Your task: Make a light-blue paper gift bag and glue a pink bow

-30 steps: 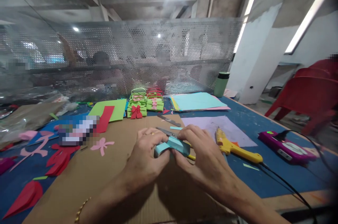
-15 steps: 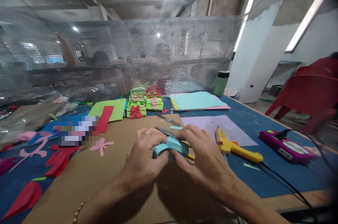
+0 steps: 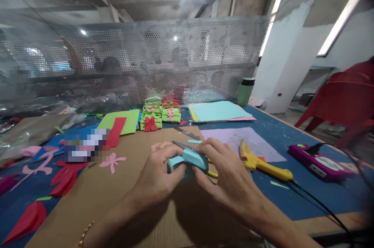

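Observation:
Between both hands is a small folded light-blue paper box (image 3: 194, 158), held above the brown cardboard (image 3: 125, 197). My left hand (image 3: 159, 170) grips its left end, thumb at the near side and fingers curled behind. At the right end my right hand (image 3: 222, 166) pinches it, with the thumb below and fingertips on top. Just behind the box lie scissors (image 3: 182, 145) with grey blades; their yellow handle (image 3: 212, 174) shows partly under my right hand. A light-blue paper strip (image 3: 194, 141) is beside the blades.
A yellow glue gun (image 3: 265, 166) rests on purple paper (image 3: 270, 148) at right, its cord trailing forward. Beyond it is a magenta power strip (image 3: 320, 164). Small green paper bags (image 3: 151, 113) stand at the back, near stacked coloured sheets (image 3: 220, 110). Red paper pieces (image 3: 27, 220) lie left.
The light-blue box has tilted slightly and shifted a little left and up in my fingers. Both hands keep their hold; the things on the table stay put.

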`<state>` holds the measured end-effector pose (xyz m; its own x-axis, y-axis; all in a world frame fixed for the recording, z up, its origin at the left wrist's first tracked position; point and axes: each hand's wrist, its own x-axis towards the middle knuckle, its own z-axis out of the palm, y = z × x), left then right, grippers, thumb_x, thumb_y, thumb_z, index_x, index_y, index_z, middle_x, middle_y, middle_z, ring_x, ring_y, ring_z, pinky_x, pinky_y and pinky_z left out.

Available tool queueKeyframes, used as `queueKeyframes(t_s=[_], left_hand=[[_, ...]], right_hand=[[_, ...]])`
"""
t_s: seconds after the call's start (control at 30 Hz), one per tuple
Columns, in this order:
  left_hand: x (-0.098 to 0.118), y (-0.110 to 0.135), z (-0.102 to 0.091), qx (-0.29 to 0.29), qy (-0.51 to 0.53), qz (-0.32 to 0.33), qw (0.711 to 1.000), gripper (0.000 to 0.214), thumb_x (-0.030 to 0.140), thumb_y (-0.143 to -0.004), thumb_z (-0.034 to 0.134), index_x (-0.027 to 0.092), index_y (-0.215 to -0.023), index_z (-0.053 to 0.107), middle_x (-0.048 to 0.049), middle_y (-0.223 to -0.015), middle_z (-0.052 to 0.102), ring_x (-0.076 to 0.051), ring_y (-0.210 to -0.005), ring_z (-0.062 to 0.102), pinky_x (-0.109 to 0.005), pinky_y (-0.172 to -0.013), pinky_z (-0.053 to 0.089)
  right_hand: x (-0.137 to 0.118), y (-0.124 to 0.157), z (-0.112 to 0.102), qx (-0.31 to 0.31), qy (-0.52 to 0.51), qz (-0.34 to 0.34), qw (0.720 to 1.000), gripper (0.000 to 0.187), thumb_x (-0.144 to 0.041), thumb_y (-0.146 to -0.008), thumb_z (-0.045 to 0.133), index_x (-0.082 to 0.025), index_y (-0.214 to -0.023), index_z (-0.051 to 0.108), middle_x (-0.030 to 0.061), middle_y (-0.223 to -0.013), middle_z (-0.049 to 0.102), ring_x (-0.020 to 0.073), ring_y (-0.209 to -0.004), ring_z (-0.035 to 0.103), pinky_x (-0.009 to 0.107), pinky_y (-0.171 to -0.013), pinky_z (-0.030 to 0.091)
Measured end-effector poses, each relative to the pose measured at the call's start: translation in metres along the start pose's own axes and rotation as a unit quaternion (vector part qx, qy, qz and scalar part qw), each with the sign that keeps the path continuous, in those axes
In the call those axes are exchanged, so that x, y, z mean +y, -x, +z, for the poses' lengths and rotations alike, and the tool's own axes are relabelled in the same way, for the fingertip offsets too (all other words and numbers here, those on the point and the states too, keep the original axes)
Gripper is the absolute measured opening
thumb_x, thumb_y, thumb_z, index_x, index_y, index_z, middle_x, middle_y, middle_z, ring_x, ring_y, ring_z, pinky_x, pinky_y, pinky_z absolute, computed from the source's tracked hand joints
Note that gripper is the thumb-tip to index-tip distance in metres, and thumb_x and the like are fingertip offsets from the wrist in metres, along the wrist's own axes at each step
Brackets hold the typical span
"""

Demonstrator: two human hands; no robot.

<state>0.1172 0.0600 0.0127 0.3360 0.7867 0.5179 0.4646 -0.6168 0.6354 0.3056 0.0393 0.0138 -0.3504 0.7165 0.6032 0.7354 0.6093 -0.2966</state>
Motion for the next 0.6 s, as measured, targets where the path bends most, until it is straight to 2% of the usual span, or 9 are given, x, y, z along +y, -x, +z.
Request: queueKeyframes(t_s=[0.2, 0.4, 0.6], left_hand=[[-0.0002, -0.0008, -0.0012, -0.02, 0.032, 0.0, 0.999, 0.011, 0.021, -0.086, 0.058, 0.021, -0.085, 0.069, -0.0038, -0.09, 0.069, -0.024, -0.089, 0.062, -0.043, -0.085, 0.044], [-0.001, -0.0017, 0.0011, -0.034, 0.074, -0.032, 0.996, 0.012, 0.024, -0.088, 0.059, 0.019, -0.087, 0.071, -0.0051, -0.092, 0.069, -0.023, -0.091, 0.061, -0.039, -0.085, 0.045], [-0.001, -0.0018, 0.0006, -0.04, 0.086, -0.019, 0.995, 0.013, 0.024, -0.089, 0.06, 0.02, -0.088, 0.072, -0.0041, -0.092, 0.069, -0.022, -0.091, 0.061, -0.039, -0.089, 0.042]], right_hand=[[-0.0004, 0.0006, 0.0012, 0.007, -0.002, -0.001, 1.0, 0.01, -0.013, -0.088, 0.055, -0.02, -0.094, 0.059, 0.0063, -0.094, 0.062, 0.0254, -0.088, 0.055, 0.041, -0.077, 0.039], [-0.0018, 0.0019, 0.0016, 0.007, -0.014, -0.002, 1.0, 0.008, -0.013, -0.089, 0.055, -0.019, -0.093, 0.059, 0.0062, -0.095, 0.062, 0.0253, -0.089, 0.054, 0.04, -0.076, 0.038], [-0.0013, 0.005, 0.0023, 0.018, -0.006, -0.01, 1.0, 0.007, -0.013, -0.088, 0.057, -0.018, -0.092, 0.06, 0.0058, -0.092, 0.061, 0.0248, -0.086, 0.054, 0.04, -0.075, 0.038]])
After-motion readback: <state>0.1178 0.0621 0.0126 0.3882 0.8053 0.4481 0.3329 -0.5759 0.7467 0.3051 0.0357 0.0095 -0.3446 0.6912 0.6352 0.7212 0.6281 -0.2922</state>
